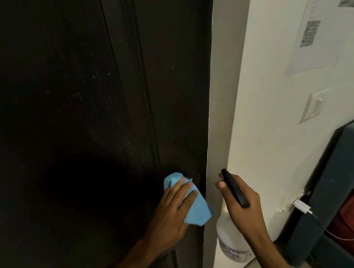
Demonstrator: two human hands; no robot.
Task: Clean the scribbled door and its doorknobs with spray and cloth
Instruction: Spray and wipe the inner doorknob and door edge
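Observation:
A dark brown door (76,98) fills the left and middle of the head view, with faint pale smears across its panel. My left hand (172,212) presses a light blue cloth (195,207) against the door near its right edge, fingers fairly straight over the cloth. The doorknob is hidden under the cloth. My right hand (240,200) grips the black trigger head of a white spray bottle (230,242), held beside the door's edge with the bottle body hanging below the hand.
A white door frame and wall (263,107) run down to the right of the door. On the wall are a printed paper sheet (314,28), a light switch (315,104) and a white charger plug (302,206) with a cable. Dark blue furniture (332,207) stands at the lower right.

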